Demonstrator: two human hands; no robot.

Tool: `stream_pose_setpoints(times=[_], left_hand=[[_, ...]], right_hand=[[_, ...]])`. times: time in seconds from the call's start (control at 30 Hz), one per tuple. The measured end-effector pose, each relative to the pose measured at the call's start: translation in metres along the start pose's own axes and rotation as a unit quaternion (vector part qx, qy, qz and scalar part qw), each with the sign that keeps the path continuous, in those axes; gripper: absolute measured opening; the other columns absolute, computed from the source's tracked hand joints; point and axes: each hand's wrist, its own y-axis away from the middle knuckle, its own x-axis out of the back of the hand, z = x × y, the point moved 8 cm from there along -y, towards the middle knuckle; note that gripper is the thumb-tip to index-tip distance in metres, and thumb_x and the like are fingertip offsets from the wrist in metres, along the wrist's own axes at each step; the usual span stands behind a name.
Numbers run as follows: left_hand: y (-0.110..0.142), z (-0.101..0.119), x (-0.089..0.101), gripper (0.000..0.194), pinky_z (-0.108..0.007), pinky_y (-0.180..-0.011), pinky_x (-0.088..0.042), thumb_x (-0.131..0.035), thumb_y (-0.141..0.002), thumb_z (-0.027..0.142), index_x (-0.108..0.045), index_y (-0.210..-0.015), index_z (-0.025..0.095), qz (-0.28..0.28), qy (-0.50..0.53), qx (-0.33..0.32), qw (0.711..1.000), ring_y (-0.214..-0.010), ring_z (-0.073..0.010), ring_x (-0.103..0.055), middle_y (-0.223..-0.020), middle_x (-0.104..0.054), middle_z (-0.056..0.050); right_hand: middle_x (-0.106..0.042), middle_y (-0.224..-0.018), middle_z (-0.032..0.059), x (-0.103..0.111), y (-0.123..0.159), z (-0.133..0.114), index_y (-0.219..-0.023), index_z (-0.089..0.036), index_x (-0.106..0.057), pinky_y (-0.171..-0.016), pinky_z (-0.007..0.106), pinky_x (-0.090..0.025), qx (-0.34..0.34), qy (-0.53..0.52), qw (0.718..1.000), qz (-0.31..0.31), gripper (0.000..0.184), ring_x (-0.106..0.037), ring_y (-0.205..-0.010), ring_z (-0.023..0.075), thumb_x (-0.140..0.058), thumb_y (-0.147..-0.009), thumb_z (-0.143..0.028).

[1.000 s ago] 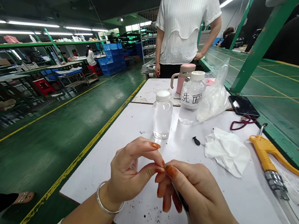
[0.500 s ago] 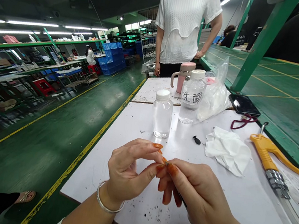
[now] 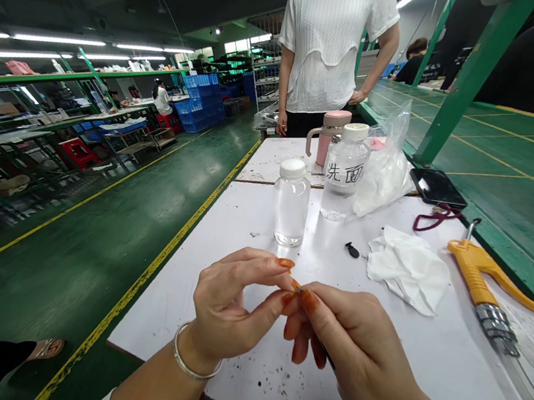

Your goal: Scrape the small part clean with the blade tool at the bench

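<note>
My left hand (image 3: pixel 231 308), with a bangle on its wrist, is held over the near part of the white table (image 3: pixel 181 301). Its thumb and a finger pinch something too small to make out. Right against these fingertips, my right hand (image 3: pixel 360 347) is closed around a thin dark tool (image 3: pixel 330 362), mostly hidden by the palm and fingers. The tool's tip appears to meet the left fingertips. Small dark specks are scattered on the tabletop below. Beyond the hands stands a clear bottle with a white cap (image 3: pixel 291 203).
Behind are a ribbed marked bottle (image 3: pixel 344 178), a pink mug (image 3: pixel 329 136) and a plastic bag (image 3: pixel 383 177). To the right lie a small black piece (image 3: pixel 352 250), white cloth (image 3: pixel 407 271), phone (image 3: pixel 438 187), purple-red glasses (image 3: pixel 437 219) and yellow air gun (image 3: pixel 474 271). A person (image 3: pixel 332 49) stands opposite.
Both hands keep the same pinch, fingertips together, with only a very slight shift. The view has moved a little; the things on the table stay where they were.
</note>
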Motion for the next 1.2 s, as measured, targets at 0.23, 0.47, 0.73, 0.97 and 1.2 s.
stream_pose_setpoints(times=[0.23,0.47,0.73,0.97,1.2], left_hand=[[0.0009,0.0012,0.0,0.053,-0.038,-0.074,-0.061,-0.071,-0.071,-0.006,-0.067,-0.119,0.017,0.001,-0.004,0.0,1.0,-0.085,-0.0216,-0.07,-0.083,-0.075,-0.004],[-0.0003,-0.0008,-0.0011,0.053,-0.039,-0.073,-0.061,-0.071,-0.071,-0.007,-0.066,-0.118,0.015,0.005,0.014,0.007,1.0,-0.081,-0.0204,-0.07,-0.085,-0.076,-0.005],[0.002,-0.0012,0.0004,0.053,-0.038,-0.076,-0.061,-0.072,-0.071,-0.006,-0.066,-0.118,0.018,0.015,0.008,0.013,1.0,-0.082,-0.0189,-0.07,-0.085,-0.076,-0.002],[0.0016,-0.0006,0.0008,0.052,-0.038,-0.075,-0.061,-0.072,-0.071,-0.005,-0.066,-0.118,0.017,0.015,-0.002,0.009,1.0,-0.083,-0.0198,-0.071,-0.085,-0.076,-0.003],[0.0017,-0.0002,0.0004,0.051,-0.036,-0.074,-0.061,-0.073,-0.071,-0.004,-0.066,-0.117,0.018,0.015,-0.005,0.01,1.0,-0.082,-0.0187,-0.071,-0.086,-0.076,-0.002]], right_hand=[[-0.065,-0.056,0.0002,-0.0027,-0.0028,0.005,-0.073,-0.018,-0.066,-0.047,0.021,-0.044,-0.018,-0.012,1.0,-0.007,0.05,-0.054,-0.047,0.0097,-0.035,-0.104,-0.043],[-0.065,-0.057,0.0007,-0.0025,-0.0006,0.0048,-0.074,-0.018,-0.066,-0.049,0.021,-0.045,-0.015,-0.026,1.0,-0.009,0.049,-0.056,-0.049,0.01,-0.036,-0.104,-0.043],[-0.065,-0.057,0.0013,-0.0005,-0.0012,0.0041,-0.077,-0.017,-0.067,-0.048,0.02,-0.045,-0.012,-0.029,0.999,0.001,0.048,-0.056,-0.049,0.0099,-0.035,-0.105,-0.041],[-0.065,-0.057,0.0008,-0.001,-0.0002,0.0042,-0.077,-0.017,-0.067,-0.049,0.019,-0.045,-0.003,-0.027,1.0,-0.003,0.048,-0.057,-0.05,0.0095,-0.036,-0.105,-0.04],[-0.064,-0.058,0.001,-0.0016,-0.0013,0.0017,-0.077,-0.017,-0.066,-0.049,0.02,-0.045,-0.003,-0.017,1.0,-0.001,0.047,-0.057,-0.05,0.0094,-0.036,-0.105,-0.04]])
